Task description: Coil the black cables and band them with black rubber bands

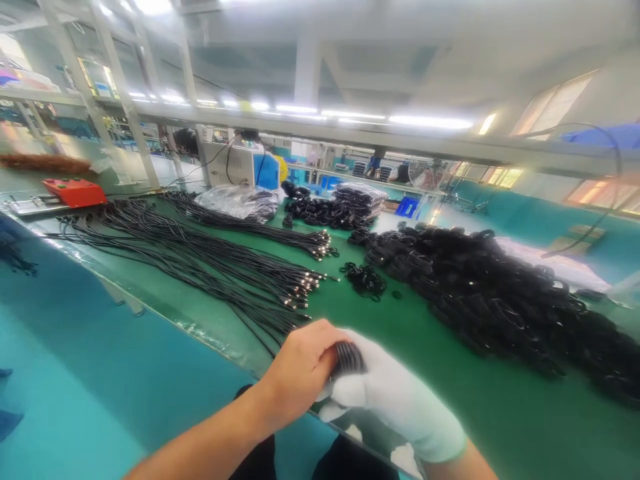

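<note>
Between my two hands, near the front edge of the table, is a coiled black cable (pixel 349 358). My bare left hand (pixel 303 363) is closed around the coil's left side. On its right side, my right hand (pixel 383 383), in a white glove, grips the same coil with bent fingers. Much of the coil is hidden behind the fingers. Long straight black cables (pixel 200 257) lie in bundles to the left, their metal plug ends near my left hand. A small heap of black bands (pixel 365 280) sits just beyond my hands.
A large pile of coiled black cables (pixel 465 287) covers the right of the green table (pixel 400 340). Further back are more coils (pixel 325 212), a clear plastic bag (pixel 237 202) and a white-and-blue box (pixel 245 167). A red device (pixel 75 192) stands at the far left.
</note>
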A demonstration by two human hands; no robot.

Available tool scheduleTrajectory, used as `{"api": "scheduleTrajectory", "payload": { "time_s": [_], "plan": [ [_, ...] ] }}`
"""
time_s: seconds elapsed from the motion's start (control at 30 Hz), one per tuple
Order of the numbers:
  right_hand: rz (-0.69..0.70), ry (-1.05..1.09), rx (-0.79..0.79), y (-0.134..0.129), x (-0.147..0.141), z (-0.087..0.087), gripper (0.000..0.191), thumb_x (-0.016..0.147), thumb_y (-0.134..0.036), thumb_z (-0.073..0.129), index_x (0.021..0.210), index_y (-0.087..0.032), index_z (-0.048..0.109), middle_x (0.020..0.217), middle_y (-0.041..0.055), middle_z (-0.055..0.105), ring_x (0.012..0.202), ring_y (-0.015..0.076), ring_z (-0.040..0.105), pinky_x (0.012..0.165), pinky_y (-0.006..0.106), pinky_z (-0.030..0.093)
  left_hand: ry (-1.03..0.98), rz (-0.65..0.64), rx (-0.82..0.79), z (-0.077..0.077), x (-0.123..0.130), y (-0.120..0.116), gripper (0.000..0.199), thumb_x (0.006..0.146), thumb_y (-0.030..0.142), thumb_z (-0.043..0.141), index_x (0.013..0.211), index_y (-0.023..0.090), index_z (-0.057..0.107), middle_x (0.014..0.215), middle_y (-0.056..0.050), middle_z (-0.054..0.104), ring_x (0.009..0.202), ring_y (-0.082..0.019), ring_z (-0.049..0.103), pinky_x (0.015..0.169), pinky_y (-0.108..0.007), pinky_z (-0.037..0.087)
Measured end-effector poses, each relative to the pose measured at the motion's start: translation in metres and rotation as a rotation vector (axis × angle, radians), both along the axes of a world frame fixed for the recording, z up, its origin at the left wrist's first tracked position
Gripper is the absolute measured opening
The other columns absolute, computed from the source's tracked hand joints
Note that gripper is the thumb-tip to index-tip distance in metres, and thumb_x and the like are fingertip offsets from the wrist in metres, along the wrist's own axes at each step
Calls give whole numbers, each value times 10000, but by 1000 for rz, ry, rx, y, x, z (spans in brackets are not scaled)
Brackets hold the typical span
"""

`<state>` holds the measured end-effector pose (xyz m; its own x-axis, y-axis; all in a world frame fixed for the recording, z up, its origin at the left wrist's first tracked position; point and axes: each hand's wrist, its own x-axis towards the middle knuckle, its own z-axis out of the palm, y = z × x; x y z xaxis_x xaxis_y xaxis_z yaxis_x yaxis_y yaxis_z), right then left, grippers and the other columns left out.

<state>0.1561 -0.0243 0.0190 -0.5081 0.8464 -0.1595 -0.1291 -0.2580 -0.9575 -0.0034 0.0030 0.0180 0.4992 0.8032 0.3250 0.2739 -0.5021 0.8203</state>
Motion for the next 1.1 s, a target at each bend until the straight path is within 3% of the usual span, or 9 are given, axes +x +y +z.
{"api": "scheduleTrajectory", "payload": {
  "time_s": [0.13, 0.3, 0.5, 0.73, 0.87, 1.1],
  "plan": [
    [65, 246, -82, 7, 6, -18, 364, 736, -243, 683, 1057, -108, 578, 904, 110, 627, 793, 214, 639, 666, 376, 553, 75, 84, -109, 8, 2, 5, 255, 800, 141, 508, 1011, 251, 601, 847, 35, 621, 741, -111, 572, 680, -211, 442],
    [67, 344, -126, 12, 10, -28, 256, 810, -247, 619, 1018, -97, 613, 875, 118, 640, 787, 193, 645, 676, 354, 554, 188, 176, -135, 9, 9, 13, 109, 765, 175, 506, 782, 220, 604, 696, 38, 621, 659, -124, 566, 573, -214, 416],
    [21, 338, -102, 12, 8, -31, 221, 822, -223, 608, 997, -91, 629, 903, 121, 637, 796, 186, 639, 681, 338, 548, 41, 126, -400, -2, 17, 19, 120, 702, 177, 522, 818, 206, 536, 633, 52, 572, 493, -90, 527, 454, -186, 406],
    [-9, 222, -78, 9, 0, -36, 234, 780, -276, 654, 913, -87, 621, 748, 73, 623, 608, 144, 623, 545, 263, 530, 189, 224, -304, -20, 23, 20, 104, 698, 144, 514, 777, 211, 522, 626, 47, 589, 555, -103, 530, 500, -192, 374],
    [-29, 149, -124, 9, 4, -40, 231, 747, -294, 667, 802, -78, 604, 637, 53, 606, 484, 121, 590, 454, 221, 499, 292, 191, -251, -16, 22, 19, 74, 716, 165, 511, 767, 217, 526, 623, 45, 592, 555, -112, 518, 495, -200, 348],
    [6, 229, -166, 11, 9, -41, 286, 717, -224, 689, 951, -83, 602, 821, 92, 621, 764, 194, 637, 588, 289, 564, 389, 215, -58, -4, 24, 13, 158, 692, 81, 445, 682, 197, 552, 648, 28, 596, 601, -111, 526, 552, -205, 356]
  ]
}}
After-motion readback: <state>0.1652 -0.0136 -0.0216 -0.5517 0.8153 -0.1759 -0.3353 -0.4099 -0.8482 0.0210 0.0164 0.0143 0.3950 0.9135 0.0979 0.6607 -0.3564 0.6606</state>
